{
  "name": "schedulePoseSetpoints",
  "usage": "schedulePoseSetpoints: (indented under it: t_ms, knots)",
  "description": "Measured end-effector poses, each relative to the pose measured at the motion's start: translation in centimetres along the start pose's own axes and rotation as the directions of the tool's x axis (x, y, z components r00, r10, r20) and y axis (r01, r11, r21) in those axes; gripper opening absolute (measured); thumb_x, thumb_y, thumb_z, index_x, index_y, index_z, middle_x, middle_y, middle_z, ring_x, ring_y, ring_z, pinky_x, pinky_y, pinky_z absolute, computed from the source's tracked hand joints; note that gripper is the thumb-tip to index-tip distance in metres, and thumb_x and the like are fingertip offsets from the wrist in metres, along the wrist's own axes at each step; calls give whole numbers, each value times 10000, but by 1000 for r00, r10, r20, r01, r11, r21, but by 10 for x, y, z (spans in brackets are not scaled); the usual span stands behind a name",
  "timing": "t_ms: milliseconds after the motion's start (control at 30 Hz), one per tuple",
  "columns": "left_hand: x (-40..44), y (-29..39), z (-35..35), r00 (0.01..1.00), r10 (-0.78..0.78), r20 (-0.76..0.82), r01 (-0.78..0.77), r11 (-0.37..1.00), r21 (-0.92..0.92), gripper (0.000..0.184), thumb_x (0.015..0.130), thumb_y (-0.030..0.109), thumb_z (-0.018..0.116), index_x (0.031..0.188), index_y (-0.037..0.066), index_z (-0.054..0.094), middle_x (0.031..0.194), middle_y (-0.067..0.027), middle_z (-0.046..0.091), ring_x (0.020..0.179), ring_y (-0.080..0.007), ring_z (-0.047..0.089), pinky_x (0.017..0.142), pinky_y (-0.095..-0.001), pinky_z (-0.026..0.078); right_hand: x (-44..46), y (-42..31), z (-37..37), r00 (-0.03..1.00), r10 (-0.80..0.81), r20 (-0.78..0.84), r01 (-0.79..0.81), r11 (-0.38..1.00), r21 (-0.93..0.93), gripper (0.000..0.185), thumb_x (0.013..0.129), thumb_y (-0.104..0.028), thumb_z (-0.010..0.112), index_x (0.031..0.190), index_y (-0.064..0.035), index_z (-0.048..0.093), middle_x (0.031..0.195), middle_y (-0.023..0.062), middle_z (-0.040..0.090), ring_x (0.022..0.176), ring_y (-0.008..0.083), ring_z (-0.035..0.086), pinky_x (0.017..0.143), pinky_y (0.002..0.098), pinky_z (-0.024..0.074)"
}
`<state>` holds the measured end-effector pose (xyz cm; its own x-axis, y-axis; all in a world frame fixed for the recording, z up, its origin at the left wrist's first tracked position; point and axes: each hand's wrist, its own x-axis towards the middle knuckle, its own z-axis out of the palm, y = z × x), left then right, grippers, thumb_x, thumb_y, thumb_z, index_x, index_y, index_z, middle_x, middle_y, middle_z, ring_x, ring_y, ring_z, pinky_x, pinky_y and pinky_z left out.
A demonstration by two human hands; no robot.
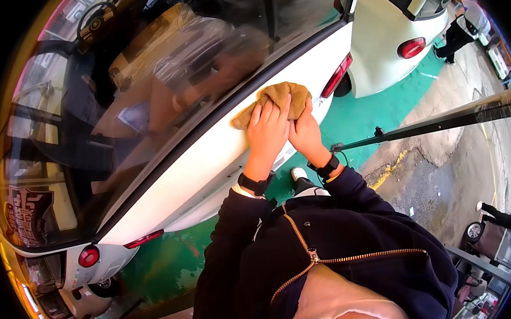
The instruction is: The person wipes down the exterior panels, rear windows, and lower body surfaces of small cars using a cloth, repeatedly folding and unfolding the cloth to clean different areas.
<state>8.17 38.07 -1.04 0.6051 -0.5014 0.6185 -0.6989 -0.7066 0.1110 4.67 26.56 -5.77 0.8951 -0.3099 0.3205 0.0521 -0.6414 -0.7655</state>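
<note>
Here, in the head view, both arms reach forward, the left hand (267,132) laid flat with its fingers stretched out and the right hand (308,134) close beside it, though whether its fingers pinch anything I cannot tell. Below a dark window (215,74) runs a car's white panel (197,160), with green floor (375,108), another white car (380,46) and a person (463,28) beyond. On that panel, the brown cloth (286,93) lies under both hands' fingers, spreading past the fingertips.
</note>
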Motion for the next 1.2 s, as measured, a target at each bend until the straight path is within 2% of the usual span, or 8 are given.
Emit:
schedulePoseSetpoints:
  t_ms: [300,500,533,633,700,867,967,1200]
  knots:
    - [-133,-37,-52,986,46,159,-46,999,-8,381,763,97,577,1142,81,617,1057,-68,616,1076,-221,545,1010,-411,374,-117,-38,74,929,176,325,-189,982,11,778,845,-219,499,1338,171,42,744,303,595,665,454,590,611,490,488]
    - [-192,-59,-69,927,83,366,-10,981,-196,396,780,128,597,1169,52,593,1144,-109,591,1167,-251,491,1033,-430,354,-170,-60,63,908,334,252,-378,914,149,618,759,-243,632,1279,-32,374,881,287,617,863,452,606,760,454,498]
    - [-189,-59,-75,901,91,425,65,939,-339,438,782,127,605,1213,57,571,1158,-130,578,1191,-277,464,1040,-427,344,-173,-65,50,851,422,313,-486,858,164,595,754,-176,642,1281,-53,395,1078,226,596,1011,358,609,860,376,485]
    - [-195,-74,-71,844,126,521,303,689,-659,482,839,89,590,1314,88,507,1106,-138,606,1109,-308,539,990,-385,401,-192,-59,20,897,388,212,-424,890,169,581,758,-113,627,1286,-58,392,1162,189,574,1078,325,586,906,369,466]
    - [-194,-82,-69,456,136,880,806,356,-473,415,891,48,540,1304,37,497,1011,-128,644,932,-241,637,881,-329,472,-201,-57,-3,935,333,124,-350,923,162,576,759,-73,612,1301,-63,414,1189,167,572,1100,314,573,931,364,453]
    - [-196,-53,-45,449,230,864,877,-301,-375,359,948,97,513,1294,37,439,974,-104,636,864,-147,605,791,-247,471,-212,-61,-45,933,323,157,-341,934,109,576,749,-135,641,1301,-97,481,1201,158,576,1097,328,563,936,377,450]
    - [-188,-36,-18,454,43,890,864,-265,-428,268,943,104,528,1200,41,482,994,-89,620,906,-128,565,807,-243,447,-213,-73,-64,916,383,123,-399,902,163,538,790,-199,684,1283,-86,501,1216,140,578,1124,275,560,945,360,443]
    - [-116,3,-24,588,326,741,800,-96,-593,382,835,78,679,1165,35,492,1025,-62,588,936,-120,569,787,-257,467,-236,-58,-99,874,456,-167,-427,886,182,507,810,-164,703,1278,-93,520,1216,127,590,1109,242,575,938,344,440]
